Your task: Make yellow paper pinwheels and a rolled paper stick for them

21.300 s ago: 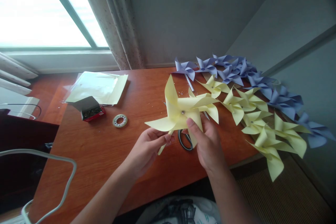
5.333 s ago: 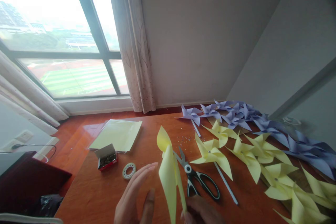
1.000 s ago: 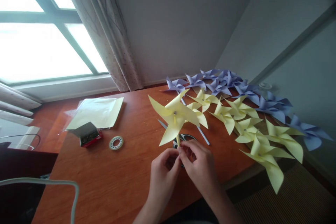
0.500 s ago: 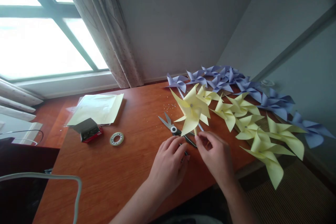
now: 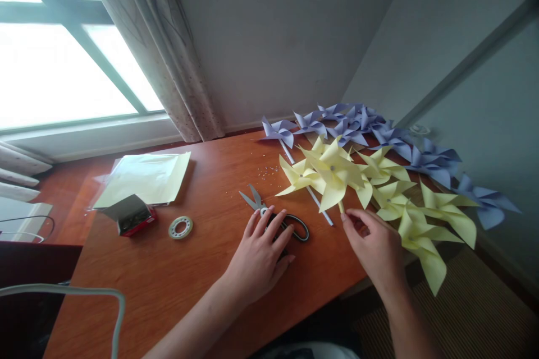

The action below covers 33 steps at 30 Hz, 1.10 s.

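Our right hand (image 5: 376, 245) pinches the stick of a yellow pinwheel (image 5: 334, 173), which lies among the other yellow pinwheels (image 5: 425, 219) on the table (image 5: 202, 269). Our left hand (image 5: 259, 255) rests flat, its fingers (image 5: 269, 221) spread loose over the scissors (image 5: 278, 220), gripping nothing. Tape (image 5: 181, 227) lies well to the left.

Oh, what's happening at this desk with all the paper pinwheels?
A person sits at a wooden desk making paper pinwheels. The right hand pinches the stick of a yellow pinwheel, holding it among the other yellow pinwheels lying in a row. The left hand rests flat on the desk, fingers over the scissors. Purple pinwheels line the wall behind. Yellow paper sheets, a small box and a tape roll lie to the left.
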### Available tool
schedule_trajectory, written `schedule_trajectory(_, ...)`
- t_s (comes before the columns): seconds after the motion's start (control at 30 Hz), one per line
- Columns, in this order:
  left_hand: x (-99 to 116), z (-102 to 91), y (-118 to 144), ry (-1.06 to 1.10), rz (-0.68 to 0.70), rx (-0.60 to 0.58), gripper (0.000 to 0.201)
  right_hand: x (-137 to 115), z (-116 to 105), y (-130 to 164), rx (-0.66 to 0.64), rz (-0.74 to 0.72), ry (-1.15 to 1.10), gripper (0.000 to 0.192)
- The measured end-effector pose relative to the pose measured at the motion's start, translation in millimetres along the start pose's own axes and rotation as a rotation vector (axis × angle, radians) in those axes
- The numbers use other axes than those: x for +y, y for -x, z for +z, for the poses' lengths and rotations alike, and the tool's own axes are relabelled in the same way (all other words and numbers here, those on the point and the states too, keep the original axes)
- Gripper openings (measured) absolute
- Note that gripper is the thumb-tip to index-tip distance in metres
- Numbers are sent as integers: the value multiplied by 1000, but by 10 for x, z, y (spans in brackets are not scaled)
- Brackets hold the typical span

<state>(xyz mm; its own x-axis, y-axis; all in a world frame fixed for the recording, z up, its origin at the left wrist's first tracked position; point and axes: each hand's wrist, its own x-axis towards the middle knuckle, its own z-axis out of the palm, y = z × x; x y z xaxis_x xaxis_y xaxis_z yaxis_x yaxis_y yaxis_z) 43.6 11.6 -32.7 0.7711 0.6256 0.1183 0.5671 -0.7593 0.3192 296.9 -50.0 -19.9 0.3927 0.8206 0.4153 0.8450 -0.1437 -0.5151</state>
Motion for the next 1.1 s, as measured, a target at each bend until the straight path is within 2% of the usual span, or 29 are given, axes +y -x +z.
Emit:
schedule_trajectory(0.23,-178,-65,213,-68,-6,57,47,163,-220,93,25,46,83,22)
schedule_trajectory(0.4,-292,-52,328,-83,-30,84,47,278,-362,422,-12,-39,201,23)
schedule_trajectory(0.67,-261,-31,330,-92,-45,88,48,523,-405,912,-121,-151,319,20)
schedule_trajectory(0.77,-264,-22,335,-87,-49,81,48,585,-400,955,-150,-188,332,19)
schedule_trajectory(0.93,-276,-18,346,-105,-43,77,48,522,-375,932,-139,-108,330,23)
schedule_trajectory(1.1,-274,-16,335,-118,-35,86,47,453,-353,911,-179,-89,296,22)
